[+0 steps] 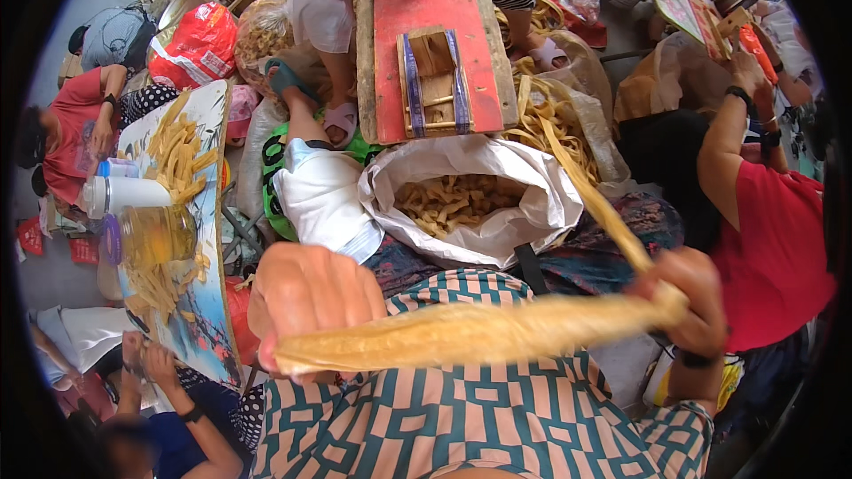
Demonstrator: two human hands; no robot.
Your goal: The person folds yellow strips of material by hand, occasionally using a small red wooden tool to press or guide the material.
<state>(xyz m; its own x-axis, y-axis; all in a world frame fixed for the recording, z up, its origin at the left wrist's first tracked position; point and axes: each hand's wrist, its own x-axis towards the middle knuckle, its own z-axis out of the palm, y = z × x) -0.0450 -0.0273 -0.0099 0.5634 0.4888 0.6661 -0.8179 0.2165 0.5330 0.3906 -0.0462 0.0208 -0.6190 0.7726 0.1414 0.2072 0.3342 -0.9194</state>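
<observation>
A long tan strip (466,336), perhaps dried tofu skin, stretches between my two hands in front of my patterned top. My left hand (319,309) is closed on its left end. My right hand (685,303) grips it farther along, and from there the strip runs up towards a heap of long tan strips (562,123). Beyond my lap stands a white woven sack (472,246) holding short tan curled pieces (459,199). Behind the sack is a red board (436,6) with a wooden frame (436,86) that has blue-wrapped sides and thin cross rods.
At the left a table (216,266) bears tan strips, a white canister (130,196) and a jar of yellow liquid (160,236). People sit close by on both sides, one in a red shirt (772,259). A red plastic bag (200,46) lies upper left.
</observation>
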